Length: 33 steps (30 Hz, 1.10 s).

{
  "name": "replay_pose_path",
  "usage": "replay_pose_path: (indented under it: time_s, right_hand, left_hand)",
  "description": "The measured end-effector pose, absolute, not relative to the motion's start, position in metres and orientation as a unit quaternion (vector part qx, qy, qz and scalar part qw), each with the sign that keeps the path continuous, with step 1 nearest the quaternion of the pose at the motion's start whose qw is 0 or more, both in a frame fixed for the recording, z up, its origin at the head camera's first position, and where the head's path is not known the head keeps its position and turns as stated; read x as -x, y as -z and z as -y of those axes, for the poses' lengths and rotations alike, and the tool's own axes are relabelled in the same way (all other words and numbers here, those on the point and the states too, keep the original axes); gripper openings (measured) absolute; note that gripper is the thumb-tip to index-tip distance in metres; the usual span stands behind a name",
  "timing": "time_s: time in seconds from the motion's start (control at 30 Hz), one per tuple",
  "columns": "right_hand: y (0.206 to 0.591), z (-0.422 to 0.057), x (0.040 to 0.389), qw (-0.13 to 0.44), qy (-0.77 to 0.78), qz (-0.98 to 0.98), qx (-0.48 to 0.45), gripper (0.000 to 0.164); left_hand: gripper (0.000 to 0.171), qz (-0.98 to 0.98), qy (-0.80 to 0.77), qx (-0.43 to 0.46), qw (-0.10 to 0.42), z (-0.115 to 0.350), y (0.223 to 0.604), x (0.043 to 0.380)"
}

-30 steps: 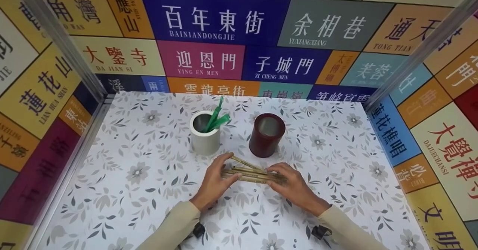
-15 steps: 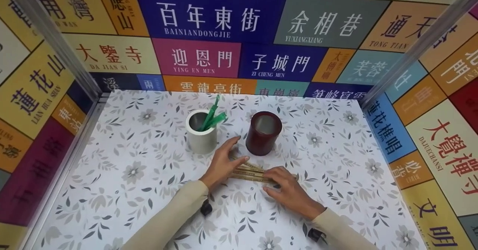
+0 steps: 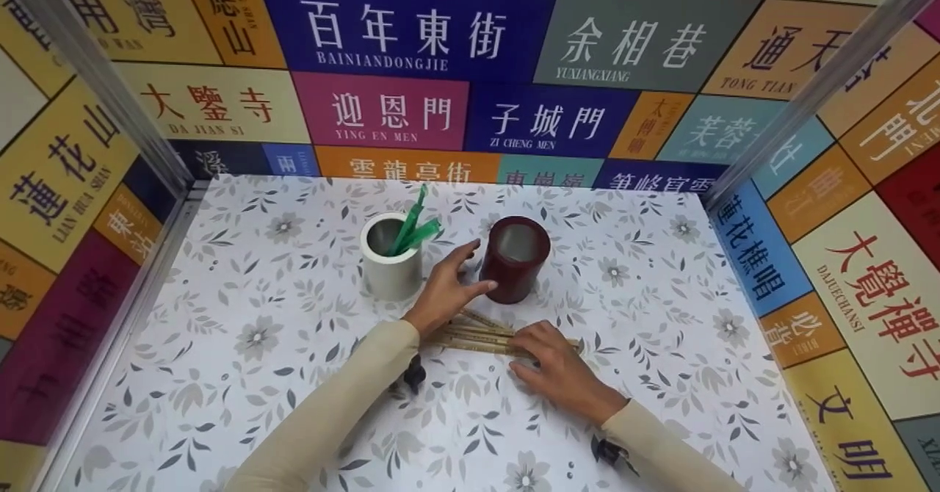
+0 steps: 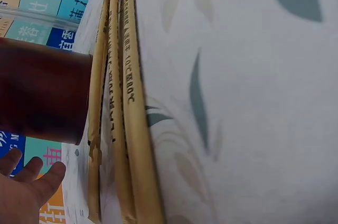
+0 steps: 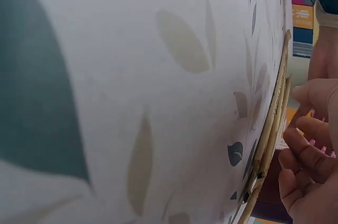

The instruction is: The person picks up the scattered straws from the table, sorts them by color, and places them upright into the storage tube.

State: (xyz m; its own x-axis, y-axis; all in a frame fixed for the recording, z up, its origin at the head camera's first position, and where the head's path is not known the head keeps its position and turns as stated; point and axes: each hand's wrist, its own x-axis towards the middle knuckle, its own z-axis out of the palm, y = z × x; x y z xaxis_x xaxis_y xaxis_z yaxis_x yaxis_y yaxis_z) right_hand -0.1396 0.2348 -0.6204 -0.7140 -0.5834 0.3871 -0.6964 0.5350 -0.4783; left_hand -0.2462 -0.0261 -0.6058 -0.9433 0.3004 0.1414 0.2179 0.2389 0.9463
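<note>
Sticks (image 4: 131, 92), tan and printed, are laid in a loose bundle on the flower-patterned counter (image 3: 455, 433), on the near side of the dark red cup (image 3: 514, 275). The left-hand grip (image 3: 449, 286) is spread just beside that cup, with the thumb set apart from the fingers; contact with the cup cannot be confirmed. The right-hand grip (image 3: 552, 367) is positioned over the sticks' right ends, fingers loosely bent and unclosed. Green strips (image 3: 409, 232) are contained in the upright white cup (image 3: 393, 277), located left of the dark red cup.
</note>
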Motion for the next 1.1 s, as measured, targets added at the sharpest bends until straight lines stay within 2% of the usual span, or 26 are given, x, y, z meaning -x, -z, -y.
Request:
replay_pose_path:
  time_s: [0.27,0.83,1.1]
  right_hand:
    - [0.623,-0.220,0.143,0.094,-0.305,0.860,-0.398,0.025]
    - [0.640,-0.201,0.162,0.074,-0.334,0.855,-0.389,0.021]
    - [0.638,-0.198,0.163,0.119,-0.251,0.859,-0.429,0.011]
  left_hand:
    - [0.087,-0.776,-0.607,-0.165,0.044,0.021,0.608,0.260]
    - [0.096,-0.767,-0.613,-0.176,0.072,0.015,0.603,0.270]
    - [0.097,-0.759,-0.622,-0.179,0.075,0.010,0.604,0.267]
